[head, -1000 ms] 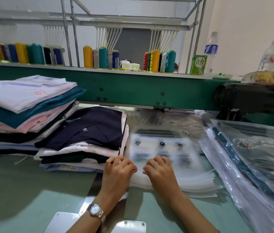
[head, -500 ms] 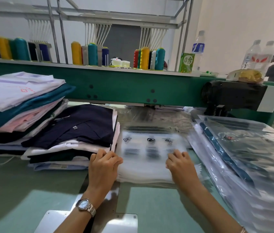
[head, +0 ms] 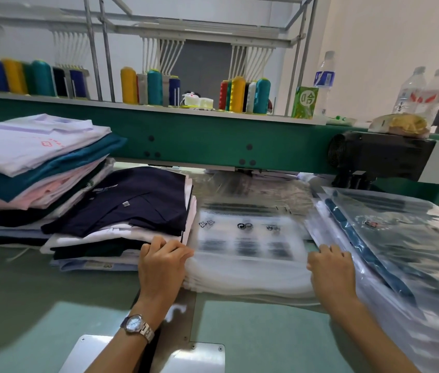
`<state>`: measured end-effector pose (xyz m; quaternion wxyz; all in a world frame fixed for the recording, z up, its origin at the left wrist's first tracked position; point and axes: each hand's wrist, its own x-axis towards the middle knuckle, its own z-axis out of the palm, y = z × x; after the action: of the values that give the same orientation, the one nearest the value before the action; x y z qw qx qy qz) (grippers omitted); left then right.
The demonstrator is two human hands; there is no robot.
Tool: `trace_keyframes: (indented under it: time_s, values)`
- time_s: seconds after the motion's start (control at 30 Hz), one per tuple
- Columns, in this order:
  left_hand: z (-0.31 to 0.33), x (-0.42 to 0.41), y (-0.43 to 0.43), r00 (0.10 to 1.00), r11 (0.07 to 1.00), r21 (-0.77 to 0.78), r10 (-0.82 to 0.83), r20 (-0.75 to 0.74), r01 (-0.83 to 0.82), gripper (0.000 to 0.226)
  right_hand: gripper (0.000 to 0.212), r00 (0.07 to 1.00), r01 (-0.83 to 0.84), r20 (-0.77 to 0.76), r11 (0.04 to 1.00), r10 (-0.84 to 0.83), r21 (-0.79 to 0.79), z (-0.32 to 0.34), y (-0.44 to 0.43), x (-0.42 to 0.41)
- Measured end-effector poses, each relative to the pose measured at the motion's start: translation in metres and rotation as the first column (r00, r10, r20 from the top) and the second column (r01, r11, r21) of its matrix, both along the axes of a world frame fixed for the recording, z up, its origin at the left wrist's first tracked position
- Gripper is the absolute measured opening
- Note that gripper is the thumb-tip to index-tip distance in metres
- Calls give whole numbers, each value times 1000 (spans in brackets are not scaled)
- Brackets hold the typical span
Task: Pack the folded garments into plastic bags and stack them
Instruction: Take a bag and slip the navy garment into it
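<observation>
A stack of empty clear plastic bags point(head: 248, 254) with black print lies flat in the middle of the table. My left hand point(head: 163, 265) rests with curled fingers at the stack's left edge. At the stack's right edge sits my right hand point(head: 331, 270), fingers also curled against the bags. Whether either hand pinches a bag is hard to tell. Folded garments lie to the left: a low pile topped by a navy shirt point(head: 137, 200) and a taller pile topped by a white shirt point(head: 30, 141). Bagged garments point(head: 401, 238) are stacked at the right.
A green machine beam point(head: 213, 141) spans the back, with thread cones point(head: 154, 86) and water bottles point(head: 324, 76) on its shelf. A black motor housing point(head: 379, 154) juts out at the right. A person stands at the far right edge. Metal plates point(head: 194, 356) sit in the tabletop near me.
My hands have spread apart along the front of the bag stack: the right hand slid from the middle to the right edge, while the left stayed at the left edge.
</observation>
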<state>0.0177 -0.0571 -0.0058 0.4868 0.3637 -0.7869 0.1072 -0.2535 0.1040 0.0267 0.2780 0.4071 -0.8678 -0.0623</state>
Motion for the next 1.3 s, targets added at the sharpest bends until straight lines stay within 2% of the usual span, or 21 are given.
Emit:
trace_keyframes:
  time_s: [0.3, 0.43, 0.53, 0.6, 0.63, 0.67, 0.7, 0.73, 0.77, 0.93, 1.03, 1.1, 1.2, 1.3]
  values:
    - [-2, -2, 2, 1000, 1000, -4, 0, -16, 0, 21, 21, 977, 188, 97, 981, -191, 38, 7, -5, -3]
    - [-3, -5, 3, 1000, 1000, -10, 10, -28, -10, 23, 28, 963, 235, 114, 967, -246, 103, 16, -11, -1]
    - [-6, -5, 2, 999, 1000, 1, 18, -47, -18, 27, 27, 990, 95, 84, 979, -111, 180, 18, -19, 4]
    - [-8, -3, -1, 999, 1000, -1, 20, -42, -20, 26, 29, 968, -173, 201, 978, 148, 115, 13, -27, 7]
    - [-9, -2, -2, 999, 1000, -7, 17, -34, -17, 24, 35, 890, -339, 328, 941, 315, 15, 10, -32, 10]
    - [-10, -2, -2, 999, 1000, -15, 14, -29, -14, 21, 39, 751, -462, 471, 878, 463, -125, 6, -37, 15]
    - [-10, -2, -3, 1000, 1000, -23, 12, -27, -12, 19, 39, 585, -522, 582, 812, 564, -262, 3, -41, 22]
    - [-10, -2, -3, 1000, 999, -29, 12, -29, -13, 17, 38, 459, -543, 637, 763, 620, -351, 0, -45, 27]
    - [-11, -3, -4, 999, 999, -36, 13, -31, -14, 15, 36, 392, -556, 646, 728, 655, -401, -5, -50, 29]
    - [-16, -2, -8, 1000, 998, -59, 14, -20, -16, 13, 16, 363, -541, 604, 688, 710, -484, -21, -62, 19]
    - [-18, -4, -9, 1000, 997, -73, 11, -22, -13, 12, 20, 425, -556, 553, 689, 716, -465, -32, -60, 10]
    - [-17, -7, -8, 999, 995, -99, -10, -45, 6, 13, 28, 436, -560, 579, 712, 688, -424, -38, -59, 8]
    - [-15, -13, 0, 981, 969, -157, -195, 0, 192, 28, 32, 438, -568, 629, 740, 643, -362, -43, -57, 11]
    - [-15, -22, 13, 869, 869, -144, -433, 239, 473, 29, 33, 495, -552, 587, 754, 640, -356, -45, -57, 16]
